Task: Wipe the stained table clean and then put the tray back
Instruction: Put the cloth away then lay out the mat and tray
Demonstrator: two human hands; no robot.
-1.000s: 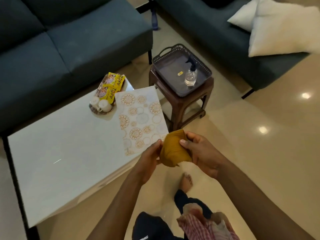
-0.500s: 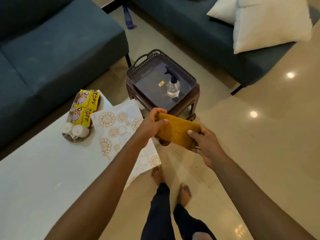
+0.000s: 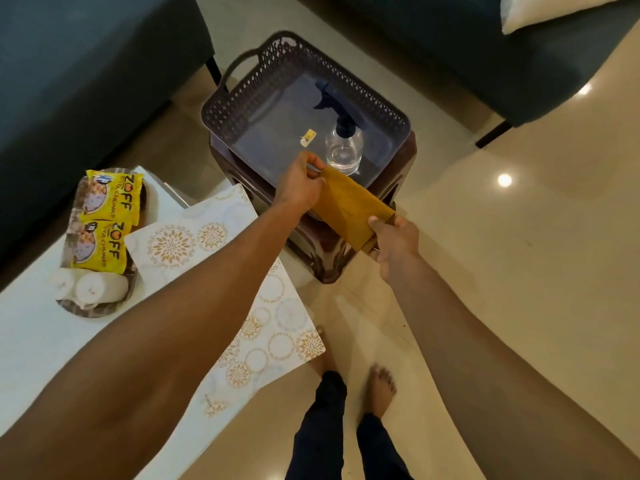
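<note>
Table [image 3: 45, 341]: white top, lower left of view, no stain I can make out from here. On it a patterned mat [image 3: 242, 306] with gold circular motifs, one corner overhanging the table edge, and a small dish [image 3: 97, 308] holding two yellow snack packets [image 3: 107, 220] and white rolls [image 3: 93, 287]. Tray [image 3: 242, 98]: dark, rectangular, perforated lattice walls, loop handle on the far left end; it sits on a brown stool [image 3: 329, 258] just beside the table's far corner, between two dark sofas. Inside the tray: clear spray bottle [image 3: 343, 150] with dark trigger head, upright, plus a small yellow tag [image 3: 308, 136] lying flat. Cloth [image 3: 349, 209]: mustard yellow, folded, stretched out between both hands above the tray's near edge. Left hand [image 3: 301, 185] pinches its far corner, right hand [image 3: 394, 244] grips its near end, fingers curled on the fabric. Bare feet on glossy tile floor below.
</note>
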